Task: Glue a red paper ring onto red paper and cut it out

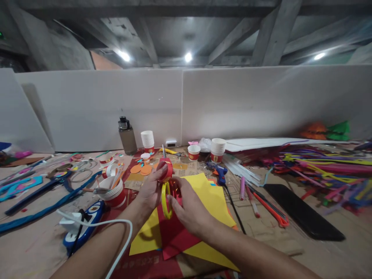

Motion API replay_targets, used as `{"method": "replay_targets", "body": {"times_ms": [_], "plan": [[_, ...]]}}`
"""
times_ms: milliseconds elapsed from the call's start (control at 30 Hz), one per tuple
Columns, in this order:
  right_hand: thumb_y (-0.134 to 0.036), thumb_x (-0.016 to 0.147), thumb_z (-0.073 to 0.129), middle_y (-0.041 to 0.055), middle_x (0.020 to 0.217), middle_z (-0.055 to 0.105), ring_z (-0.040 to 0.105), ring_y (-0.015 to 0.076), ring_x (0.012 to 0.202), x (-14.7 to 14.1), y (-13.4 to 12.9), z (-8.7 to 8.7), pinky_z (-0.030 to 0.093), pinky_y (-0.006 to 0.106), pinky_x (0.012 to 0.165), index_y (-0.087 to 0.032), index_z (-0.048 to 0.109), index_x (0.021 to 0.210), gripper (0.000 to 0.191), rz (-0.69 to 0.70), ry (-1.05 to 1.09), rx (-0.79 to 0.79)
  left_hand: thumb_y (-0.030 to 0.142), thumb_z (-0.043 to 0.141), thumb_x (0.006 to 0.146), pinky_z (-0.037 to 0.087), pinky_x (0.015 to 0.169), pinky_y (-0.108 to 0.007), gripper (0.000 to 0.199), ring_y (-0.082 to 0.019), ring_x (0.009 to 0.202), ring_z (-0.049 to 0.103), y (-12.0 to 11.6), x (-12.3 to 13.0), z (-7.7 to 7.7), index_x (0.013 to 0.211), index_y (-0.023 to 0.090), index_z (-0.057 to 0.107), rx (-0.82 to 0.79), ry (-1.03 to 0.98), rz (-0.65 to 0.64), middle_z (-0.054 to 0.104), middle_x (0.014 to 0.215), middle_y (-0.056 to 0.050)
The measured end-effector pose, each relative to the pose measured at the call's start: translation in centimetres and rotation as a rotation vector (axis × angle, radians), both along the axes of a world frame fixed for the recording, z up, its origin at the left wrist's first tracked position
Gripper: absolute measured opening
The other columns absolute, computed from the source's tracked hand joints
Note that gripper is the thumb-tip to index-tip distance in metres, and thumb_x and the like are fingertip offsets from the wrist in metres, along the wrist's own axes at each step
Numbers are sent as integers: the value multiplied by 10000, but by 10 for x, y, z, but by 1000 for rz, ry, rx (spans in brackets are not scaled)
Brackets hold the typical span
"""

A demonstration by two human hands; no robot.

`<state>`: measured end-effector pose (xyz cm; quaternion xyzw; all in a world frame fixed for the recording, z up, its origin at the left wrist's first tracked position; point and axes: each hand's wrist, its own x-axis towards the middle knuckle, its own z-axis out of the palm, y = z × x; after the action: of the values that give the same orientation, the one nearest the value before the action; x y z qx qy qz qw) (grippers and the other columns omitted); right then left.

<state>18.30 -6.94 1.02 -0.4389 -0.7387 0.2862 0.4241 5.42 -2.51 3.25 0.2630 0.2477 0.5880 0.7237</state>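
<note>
At the middle of the bench (29, 244), just above overlapping sheets of coloured paper, you have both hands close together at a small red cylinder (169, 166) and a yellow ring (164, 201). Your left hand (151, 190) pinches the red cylinder between thumb and fingers, while the yellow ring hangs upright just below it, between your palms. Your right hand (188, 205) is half curled, its thumb right beside the yellow ring and its other fingertips up near the red cylinder; you cannot tell from this angle whether it grips either one. Under your hands lie a red sheet (177, 236) and yellow sheets (210, 197), the red one partly over the yellow. To the left of your left hand stands a paper cup stack (116, 197) with sticks and tools in it, and nearer you is a blue-and-white power strip (94, 219) with a white plug (71, 223); a white cable (124, 223) crosses in front of your left forearm. Orange discs (145, 169) lie beyond your left hand. To the right, past the yellow sheets, you have a blue glue gun (221, 176), and further right a flat black slab (303, 211).
</note>
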Motion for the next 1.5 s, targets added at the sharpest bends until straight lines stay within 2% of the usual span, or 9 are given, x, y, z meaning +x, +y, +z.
{"method": "replay_targets", "body": {"times_ms": [100, 200, 500, 667, 767, 867, 967, 1200, 1500], "plan": [[-191, 834, 547, 83, 1223, 575, 576, 226, 1091, -1, 2, -6, 455, 423, 995, -262, 469, 1292, 470, 72, 87, -83, 188, 834, 590, 564, 600, -283, 274, -148, 552, 635, -2, 8, 2, 764, 181, 623, -46, 0, 23, 633, 615, 19], [-174, 768, 605, 87, 1225, 539, 545, 250, 1139, 1, 6, -13, 434, 454, 1016, -267, 467, 1291, 548, -10, 124, -47, 165, 837, 597, 556, 588, -267, 260, -116, 506, 594, -5, 16, 6, 740, 175, 619, -61, -10, 57, 624, 612, 25], [-259, 723, 701, -33, 826, 565, 588, 162, 736, 9, 16, -12, 492, 305, 662, -318, 447, 1176, 522, 148, 604, -317, 191, 822, 657, 527, 541, -241, 226, -143, 596, 651, 3, 26, 5, 822, 173, 669, -6, -6, -15, 694, 720, -17], [-355, 684, 753, -73, 753, 508, 445, 87, 538, 18, 20, -3, 377, 214, 476, -313, 447, 1162, 569, 130, 836, -454, 162, 804, 670, 572, 745, -296, 217, -200, 812, 716, 11, 23, 17, 836, 167, 665, 101, -40, -24, 733, 842, -58], [-372, 736, 702, -102, 632, 450, 391, 76, 457, 24, 23, 3, 338, 206, 436, -279, 449, 1134, 482, 79, 832, -385, 186, 801, 693, 575, 795, -328, 245, -214, 884, 720, 14, 15, 21, 884, 162, 649, 140, 35, 50, 741, 888, -70], [-365, 844, 579, -85, 554, 458, 438, 106, 443, 30, 27, 7, 392, 248, 457, -230, 497, 1050, 260, 53, 740, -192, 253, 806, 707, 581, 649, -278, 300, -200, 804, 728, 20, 8, 13, 931, 170, 625, 168, 173, 91, 734, 868, -47], [-291, 814, 565, -22, 682, 544, 544, 140, 575, 35, 30, 9, 474, 290, 550, -214, 536, 927, 140, 29, 719, -75, 319, 830, 674, 497, 443, -194, 378, -192, 697, 721, 24, 8, 0, 945, 164, 616, 157, 299, 106, 720, 852, -46], [-159, 665, 582, 0, 951, 563, 580, 148, 764, 41, 37, 9, 491, 317, 704, -274, 501, 1168, 522, -23, 602, -29, 284, 881, 573, 514, 433, -199, 464, -152, 629, 677, 23, 12, -25, 934, 145, 625, 131, 331, 134, 697, 762, -15], [-265, 802, 634, -46, 756, 493, 474, 105, 592, 46, 44, 8, 387, 243, 517, -245, 511, 1105, 329, 3, 622, 61, 215, 896, 510, 522, 498, -183, 465, -107, 636, 632, 23, 9, -37, 897, 134, 651, 122, 371, 144, 704, 784, -14]]}}
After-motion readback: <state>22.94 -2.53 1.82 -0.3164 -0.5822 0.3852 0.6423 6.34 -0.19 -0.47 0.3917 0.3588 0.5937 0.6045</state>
